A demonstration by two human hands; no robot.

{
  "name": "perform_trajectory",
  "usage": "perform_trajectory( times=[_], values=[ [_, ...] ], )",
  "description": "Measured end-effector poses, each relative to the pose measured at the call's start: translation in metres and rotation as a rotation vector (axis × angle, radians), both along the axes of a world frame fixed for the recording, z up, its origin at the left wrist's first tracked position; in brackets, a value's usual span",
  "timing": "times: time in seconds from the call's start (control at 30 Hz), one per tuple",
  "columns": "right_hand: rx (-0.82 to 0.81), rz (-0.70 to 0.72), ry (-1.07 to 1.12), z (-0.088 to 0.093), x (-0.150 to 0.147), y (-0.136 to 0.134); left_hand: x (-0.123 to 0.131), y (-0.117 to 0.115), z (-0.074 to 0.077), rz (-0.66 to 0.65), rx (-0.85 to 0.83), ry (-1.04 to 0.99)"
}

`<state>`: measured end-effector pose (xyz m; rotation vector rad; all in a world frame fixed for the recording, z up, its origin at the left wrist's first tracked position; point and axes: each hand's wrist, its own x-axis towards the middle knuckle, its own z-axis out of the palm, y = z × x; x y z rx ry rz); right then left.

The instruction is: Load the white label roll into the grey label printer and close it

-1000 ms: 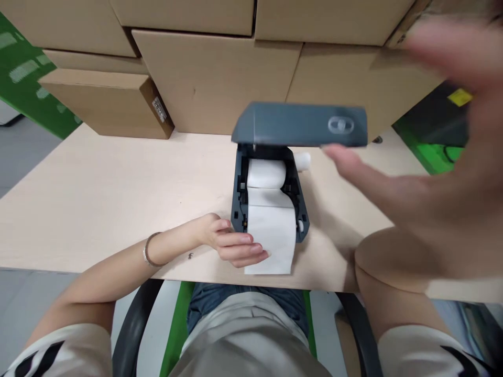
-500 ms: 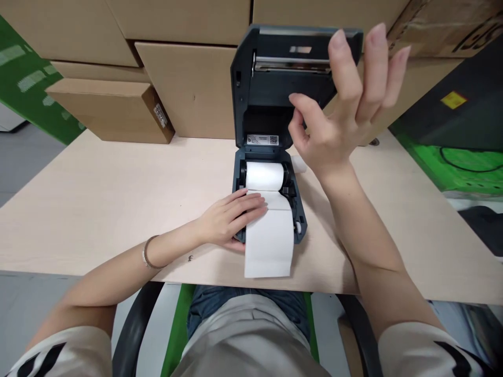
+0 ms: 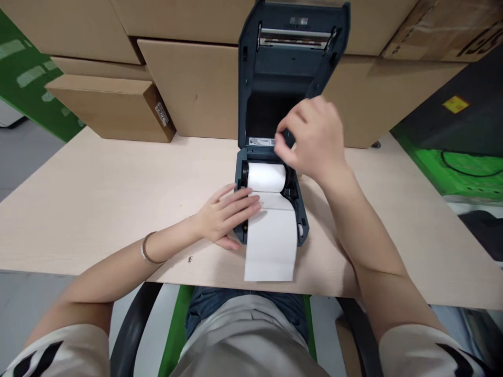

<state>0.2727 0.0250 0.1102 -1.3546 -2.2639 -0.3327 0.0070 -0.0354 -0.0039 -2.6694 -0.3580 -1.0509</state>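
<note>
A dark blue label printer [image 3: 304, 209] stands on the table with its lid [image 3: 245, 78] raised. Inside its base sits a white label roll [image 3: 267, 177]. From the roll a strip of white label paper [image 3: 271, 251] runs forward, over the printer's front and past it. My left hand [image 3: 228, 213] lies with fingers spread on the left edge of the strip and printer. Close before the lower right of the lid is my right hand [image 3: 314, 136], its fingers curled and thumb and forefinger near together; whatever they pinch, if anything, is too small to make out.
Large cardboard boxes [image 3: 188, 89] form a wall behind the printer. A flatter carton [image 3: 106, 110] stands at the back left of the light wooden table [image 3: 118, 193]. To the right are a dark panel with a yellow sticker [image 3: 456, 104] and a green surface [image 3: 471, 170].
My right hand has come down and inward from the lid's upper right, its raised fingers now curled. The lid leans further back. My left hand has slid slightly left.
</note>
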Motion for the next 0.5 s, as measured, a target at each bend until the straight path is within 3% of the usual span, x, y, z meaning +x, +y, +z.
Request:
perform_trajectory(
  times=[0.07,0.13,0.33,0.5],
  values=[
    [-0.137,0.106,-0.111,-0.003,-0.006,-0.004,-0.003,0.001,-0.003,0.167,0.007,-0.057],
    [-0.221,0.178,-0.184,-0.010,-0.011,-0.004,-0.004,0.003,-0.004,0.213,-0.025,-0.051],
    [-0.380,0.183,-0.362,-0.024,-0.018,-0.001,0.001,0.012,-0.004,0.027,-0.303,0.001],
    [-0.363,0.235,-0.338,-0.028,-0.021,0.000,0.000,0.017,-0.013,0.005,-0.373,-0.082]
  ],
)
